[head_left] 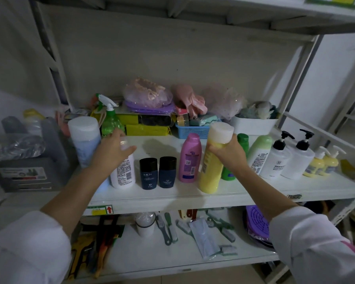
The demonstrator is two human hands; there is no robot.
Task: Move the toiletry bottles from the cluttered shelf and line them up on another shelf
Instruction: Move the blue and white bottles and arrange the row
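Note:
A row of toiletry bottles stands along the front of the white middle shelf (254, 191). My left hand (113, 150) grips the top of a white bottle (123, 173) at the row's left end. My right hand (228, 152) holds a tall yellow bottle (211, 169) near its cap, its base on the shelf. Between them stand two dark blue "MEN" bottles (148, 173) (167, 172) and a pink bottle (190, 158). Right of the yellow bottle are green bottles (259, 152), two white pump bottles (279, 158) and small yellow pump bottles (318, 162). A pale blue bottle (84, 138) stands behind my left arm.
At the shelf's back lie a green spray bottle (110, 119), yellow packs (146, 130), a blue basket (193, 131), a white tub (252, 125) and bagged pink items (148, 93). The lower shelf (152, 257) holds brushes and a purple mat (256, 222). A grey box (27, 173) sits at left.

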